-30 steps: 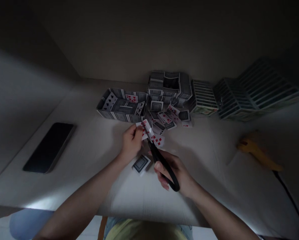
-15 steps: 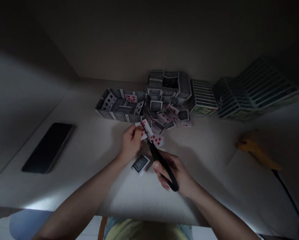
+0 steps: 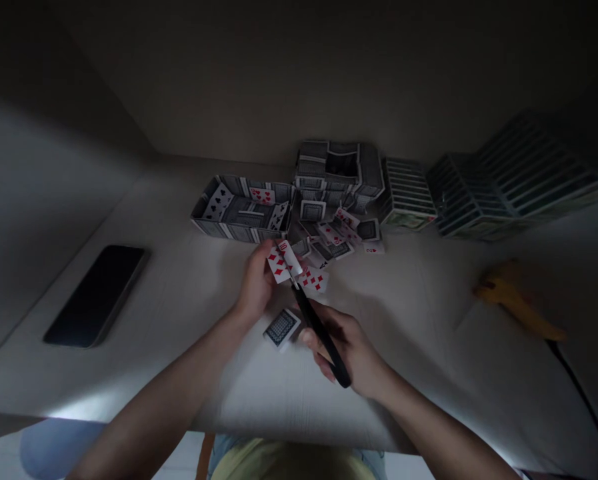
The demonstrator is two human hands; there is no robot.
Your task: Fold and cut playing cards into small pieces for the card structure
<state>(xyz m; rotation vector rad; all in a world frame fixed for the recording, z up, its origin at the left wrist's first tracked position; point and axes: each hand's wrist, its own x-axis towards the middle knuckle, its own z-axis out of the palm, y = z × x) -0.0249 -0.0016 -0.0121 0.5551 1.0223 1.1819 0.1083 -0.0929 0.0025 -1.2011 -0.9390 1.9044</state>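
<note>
Black-handled scissors (image 3: 323, 340) gripped firmly in the right hand (image 3: 349, 347) bite into a red-diamond playing card (image 3: 279, 263) pinched in the left hand (image 3: 255, 287), both hands close together above the table (image 3: 259, 400).

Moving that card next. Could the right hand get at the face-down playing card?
Probably, once free: the right hand is closed around black-handled scissors, which occupy it. The face-down playing card lies right beside its fingers on the table, with nothing between them.
</note>
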